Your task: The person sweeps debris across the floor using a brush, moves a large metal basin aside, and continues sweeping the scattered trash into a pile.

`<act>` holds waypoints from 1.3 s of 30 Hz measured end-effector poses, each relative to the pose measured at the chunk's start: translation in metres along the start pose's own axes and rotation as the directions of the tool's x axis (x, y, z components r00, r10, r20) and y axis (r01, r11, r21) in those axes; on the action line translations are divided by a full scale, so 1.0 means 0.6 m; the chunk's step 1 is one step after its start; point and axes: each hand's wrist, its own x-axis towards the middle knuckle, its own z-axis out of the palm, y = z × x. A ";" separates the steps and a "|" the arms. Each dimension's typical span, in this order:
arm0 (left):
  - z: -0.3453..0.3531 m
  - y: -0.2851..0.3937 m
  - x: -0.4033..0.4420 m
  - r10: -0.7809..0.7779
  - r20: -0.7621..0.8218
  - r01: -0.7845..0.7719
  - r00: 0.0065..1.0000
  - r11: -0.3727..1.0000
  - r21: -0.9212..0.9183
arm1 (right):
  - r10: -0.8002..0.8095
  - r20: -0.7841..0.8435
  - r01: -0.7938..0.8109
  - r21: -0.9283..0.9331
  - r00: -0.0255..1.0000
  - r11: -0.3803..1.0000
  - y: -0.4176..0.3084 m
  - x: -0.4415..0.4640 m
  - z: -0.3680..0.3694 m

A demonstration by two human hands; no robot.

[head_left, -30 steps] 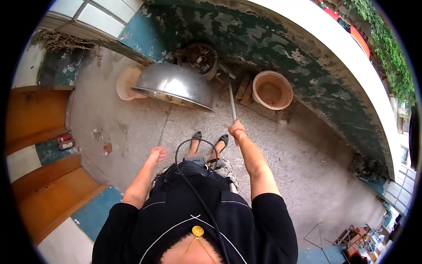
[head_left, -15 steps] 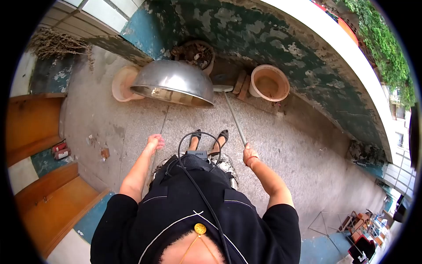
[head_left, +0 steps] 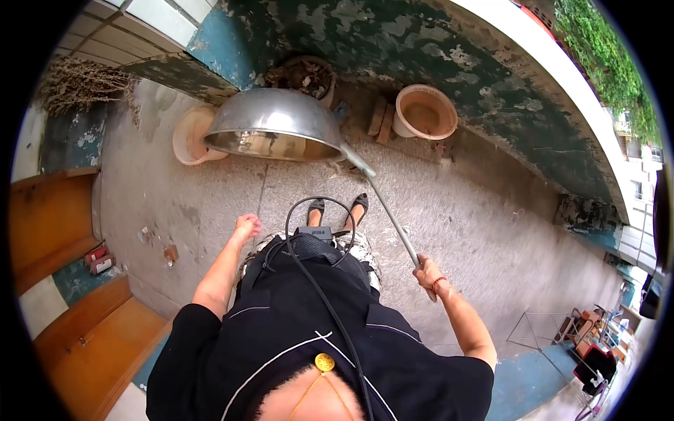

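My right hand (head_left: 428, 276) is closed around the grey handle of a long broom (head_left: 393, 216), near its top end. The pale broom head (head_left: 358, 159) is tilted beside the rim of a large shiny metal basin (head_left: 277, 119); I cannot tell whether they touch. Dark, bristle-like bits show under the head. The basin rests tipped, its opening toward me. My left hand (head_left: 247, 226) hangs at my side with loosely curled fingers and nothing visible in it.
A pale tub (head_left: 193, 137) stands left of the basin, and a pot of dry leaves (head_left: 312, 78) behind it. Bricks (head_left: 381, 121) and a round planter (head_left: 425, 112) line the peeling wall. Litter (head_left: 170, 255) lies on the left floor; a folding rack (head_left: 537, 330) stands lower right.
My right hand has moved right and toward me, drawing the broom back. Its head has lifted from beside the bricks and turned at the basin's rim. My left hand has barely moved.
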 end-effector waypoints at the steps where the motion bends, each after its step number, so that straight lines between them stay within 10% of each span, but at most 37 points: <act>1: -0.005 -0.001 0.005 0.003 0.001 -0.003 1.000 1.000 0.004 | 0.072 0.039 -0.080 0.281 0.997 0.956 -0.021 -0.008 0.007; 8: -0.021 0.011 0.012 0.044 -0.018 -0.044 0.999 0.999 0.021 | 0.009 0.048 -0.038 0.643 0.999 0.765 -0.190 0.029 -0.017; 11: -0.020 0.018 -0.010 0.061 -0.050 -0.061 0.997 0.998 0.006 | -0.123 -0.177 0.185 0.400 0.976 0.898 -0.207 0.126 -0.021; 12: -0.018 0.011 -0.014 0.058 -0.063 -0.059 0.996 0.998 -0.014 | -0.269 -0.305 0.292 0.030 0.914 0.956 -0.167 0.214 -0.008; 16: -0.001 -0.040 -0.040 0.027 -0.154 -0.046 0.988 0.992 -0.121 | -0.216 -0.312 0.071 -0.418 0.925 0.906 -0.244 0.302 -0.060; 28: 0.194 -0.215 -0.167 -0.255 -0.168 0.179 0.952 0.913 -0.367 | -0.131 -0.047 0.045 -0.782 0.990 0.621 -0.026 0.300 -0.068; 39: 0.172 -0.174 -0.147 -0.020 -0.151 -0.016 0.988 0.972 -0.234 | -0.090 0.173 0.193 -0.778 0.981 0.598 0.084 0.096 0.008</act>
